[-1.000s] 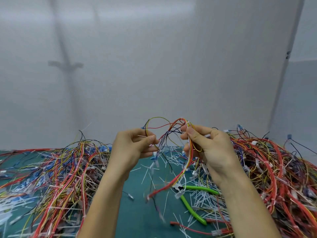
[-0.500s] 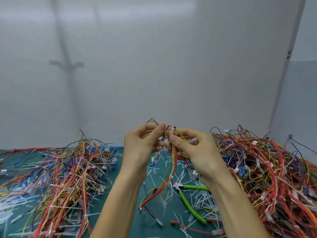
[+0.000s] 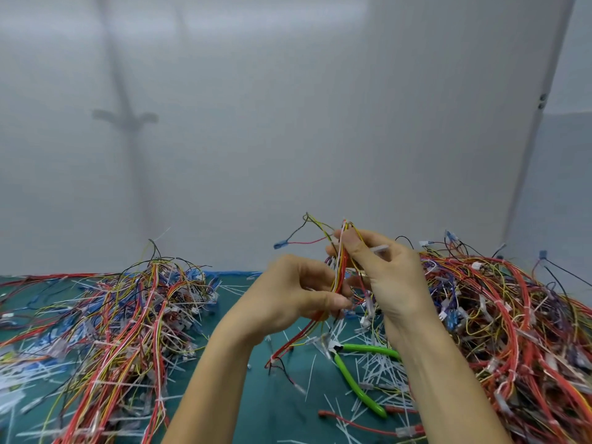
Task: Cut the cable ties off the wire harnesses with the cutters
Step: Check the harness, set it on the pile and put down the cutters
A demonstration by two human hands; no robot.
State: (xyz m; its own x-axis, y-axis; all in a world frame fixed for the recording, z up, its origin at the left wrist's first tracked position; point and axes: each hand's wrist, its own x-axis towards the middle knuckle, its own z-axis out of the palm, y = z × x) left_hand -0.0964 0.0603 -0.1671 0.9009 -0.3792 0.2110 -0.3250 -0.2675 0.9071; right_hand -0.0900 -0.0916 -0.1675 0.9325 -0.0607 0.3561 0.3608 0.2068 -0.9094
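I hold one wire harness (image 3: 340,270), a thin bundle of red, yellow and white wires, upright above the table. My right hand (image 3: 381,270) pinches its upper part between thumb and fingers. Lower down, my left hand (image 3: 298,294) grips the same bundle, and the tail hangs toward the mat. A loose branch with a blue terminal (image 3: 281,244) sticks out to the left. The green-handled cutters (image 3: 355,373) lie on the mat below my right wrist, untouched.
A big pile of harnesses (image 3: 512,322) fills the right side, another pile (image 3: 121,315) the left. Cut white cable ties (image 3: 374,376) litter the green mat (image 3: 275,408) around the cutters. A grey wall stands right behind the table.
My right hand rose with the top of the bundle while my left hand slid down it, so the harness now stands stretched more upright between them.
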